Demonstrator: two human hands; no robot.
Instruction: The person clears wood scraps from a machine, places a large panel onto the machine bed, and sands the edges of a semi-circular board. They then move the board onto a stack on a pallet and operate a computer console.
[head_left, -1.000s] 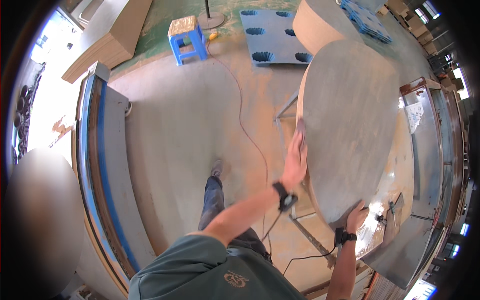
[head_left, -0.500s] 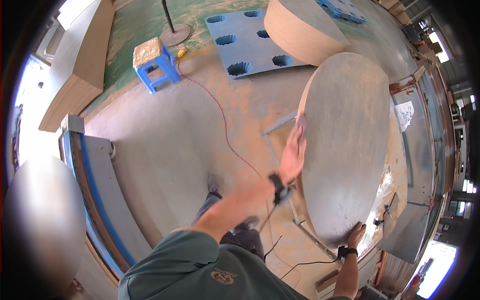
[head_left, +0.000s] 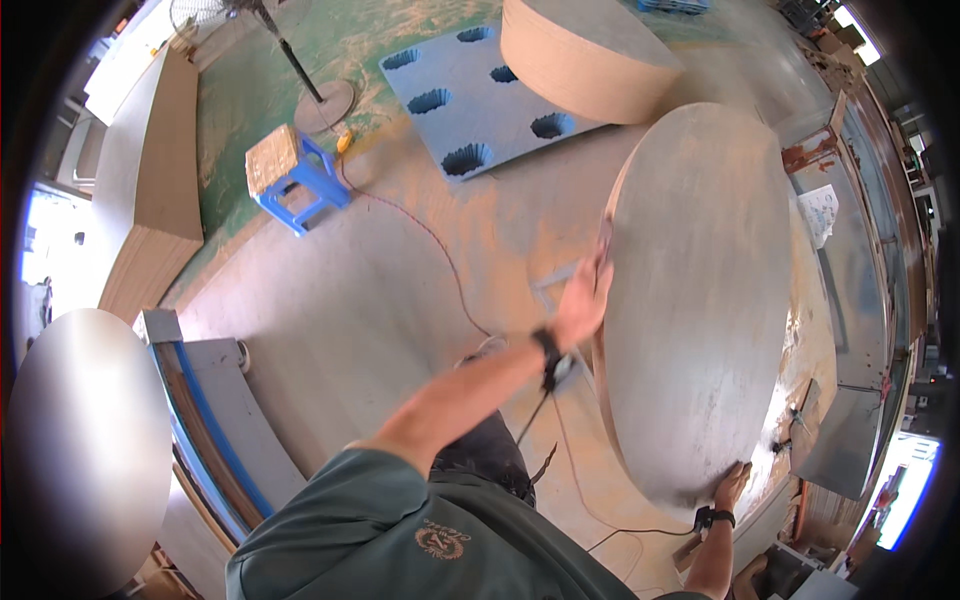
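Note:
A large oval board (head_left: pixel 700 290) with a grey face and a pale wood edge lies in front of me on the right; whether it is one sheet or several stacked, I cannot tell. Against its left edge rests my left hand (head_left: pixel 584 300), fingers stretched out along the rim and slightly blurred. My right hand (head_left: pixel 733 485) touches the near right part of the rim with its fingers extended; its thumb is hidden. Black bands with cables circle both wrists. Beneath the board, a metal frame (head_left: pixel 552 285) partly shows.
A rounded wood stack (head_left: pixel 590 70) sits on a blue pallet (head_left: pixel 440 130). Left of it are a blue stool (head_left: pixel 312 190), a fan stand (head_left: pixel 325 105) and a red cord (head_left: pixel 440 245) across the floor. Metal panels (head_left: pixel 850 280) border the right; a blue-edged rail (head_left: pixel 215 440) stands left.
My view has shifted, so the stool and pallet appear farther left. A foot has moved forward. Both hands remain against the oval board's rim.

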